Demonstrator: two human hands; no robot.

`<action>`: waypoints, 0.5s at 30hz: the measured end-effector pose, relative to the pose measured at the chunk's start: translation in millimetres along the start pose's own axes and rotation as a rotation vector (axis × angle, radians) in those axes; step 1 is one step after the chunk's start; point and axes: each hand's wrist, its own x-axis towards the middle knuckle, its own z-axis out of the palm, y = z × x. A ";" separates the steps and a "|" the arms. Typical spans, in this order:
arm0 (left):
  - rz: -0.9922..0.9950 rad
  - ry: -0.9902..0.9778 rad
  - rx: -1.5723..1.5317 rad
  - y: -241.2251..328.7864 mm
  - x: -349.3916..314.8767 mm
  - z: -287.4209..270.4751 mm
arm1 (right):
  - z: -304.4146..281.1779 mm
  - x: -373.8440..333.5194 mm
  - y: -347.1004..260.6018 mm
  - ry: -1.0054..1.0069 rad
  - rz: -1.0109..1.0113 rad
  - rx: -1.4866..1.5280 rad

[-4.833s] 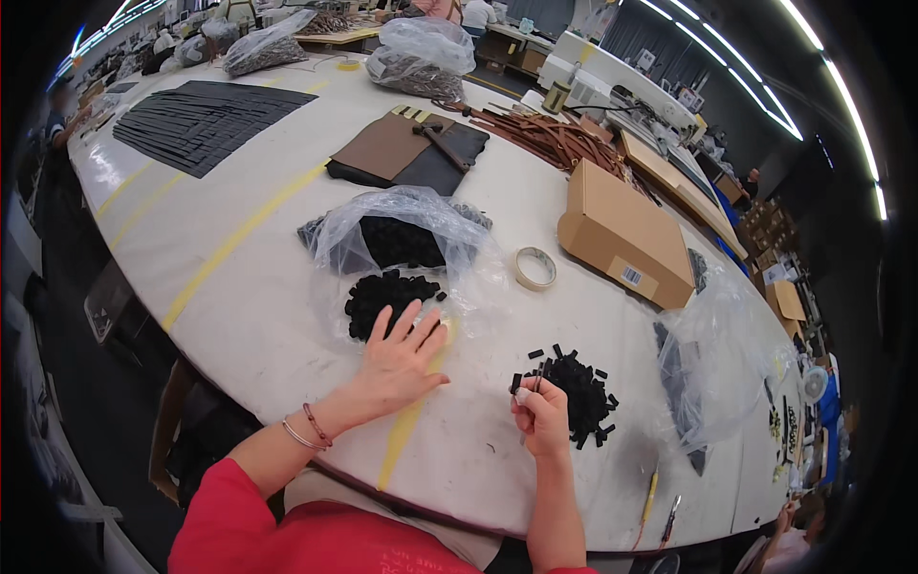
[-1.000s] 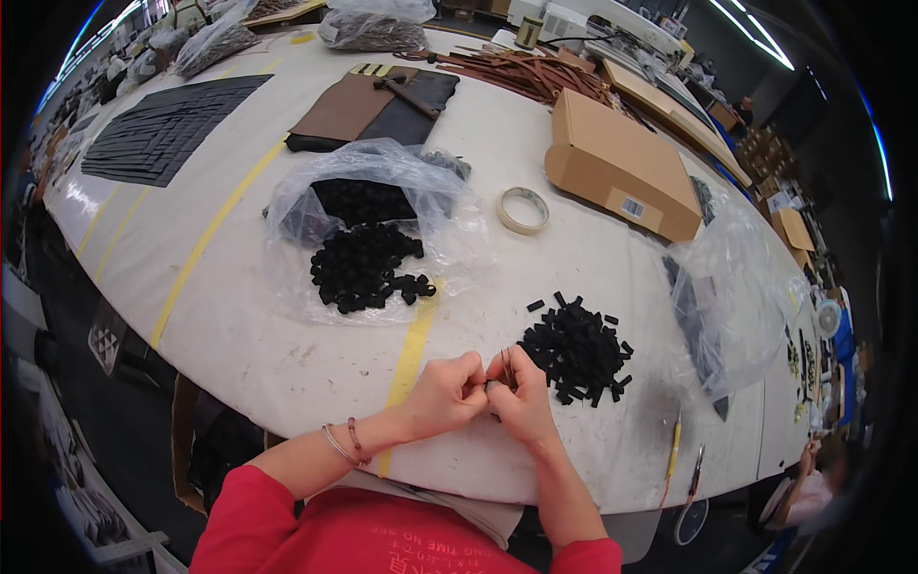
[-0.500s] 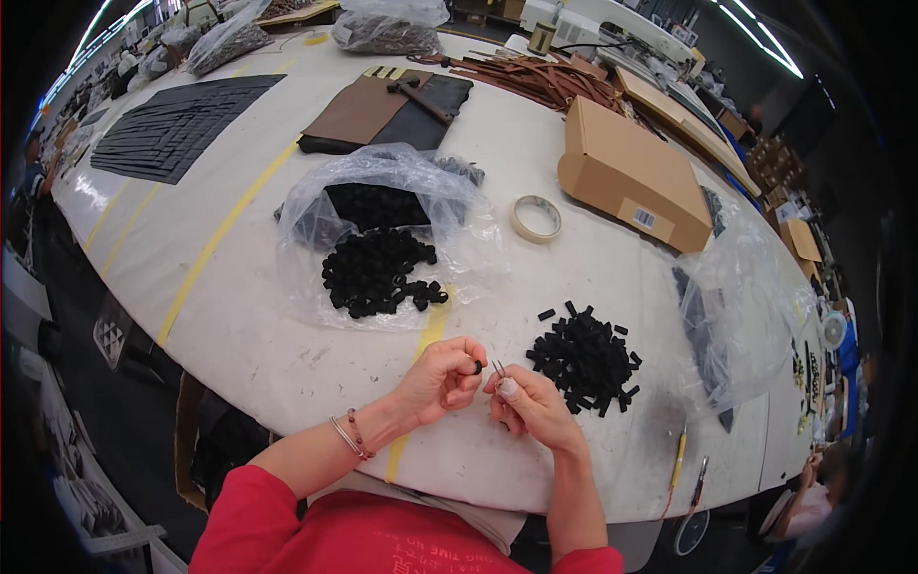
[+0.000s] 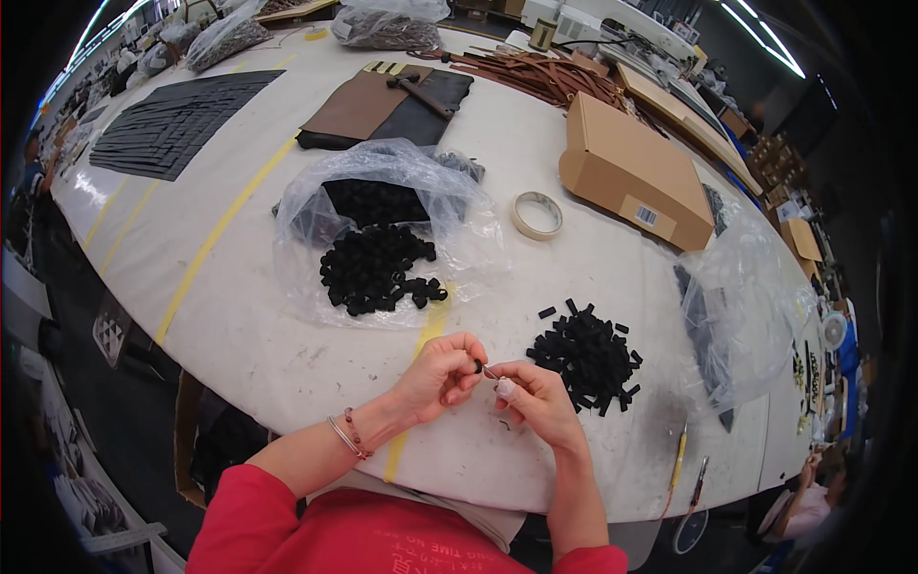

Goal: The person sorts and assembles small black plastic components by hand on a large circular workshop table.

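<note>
My left hand (image 4: 443, 378) pinches a small black loop (image 4: 478, 366) between thumb and fingertips. Close by on its right, my right hand (image 4: 537, 400), with a white wrap on one digit, grips thin metal tweezers (image 4: 490, 373); their tips meet the loop. The palm hides the rest of the tool. Ahead of my left hand, a heap of black loops (image 4: 373, 268) spills from an open clear plastic bag (image 4: 296, 230). A pile of short flat black pieces (image 4: 585, 359) lies just beyond my right hand. A small dark scrap (image 4: 505, 425) rests under my right hand.
A tape roll (image 4: 536, 215) and cardboard box (image 4: 636, 172) stand beyond the piles. A hammer (image 4: 421, 96) lies on brown and black sheets (image 4: 354, 110). Two slim pointed tools (image 4: 678, 459) and a crumpled plastic bag (image 4: 746, 316) are at right; dark strips (image 4: 182, 124) lie far left.
My right hand has turned slightly and brought the tweezers' tips to the black loop; before, the two prongs stood apart from it. My left hand has stayed almost still.
</note>
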 end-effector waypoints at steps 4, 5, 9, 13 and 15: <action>0.007 -0.002 0.016 0.3 -0.9 -0.2 | -0.6 1.3 3.3 -0.010 -0.032 -0.010; -0.004 -0.006 0.052 0.7 -1.7 0.7 | -2.0 0.6 4.3 -0.031 -0.047 -0.006; -0.037 -0.028 0.144 1.3 -2.7 4.2 | -9.1 -0.8 5.4 -0.085 -0.061 0.042; -0.070 -0.057 0.130 0.5 -2.1 -4.0 | -9.1 2.4 4.6 -0.170 -0.017 0.060; -0.134 -0.067 0.122 0.0 -1.0 -3.5 | -9.7 0.4 4.9 -0.169 -0.011 0.055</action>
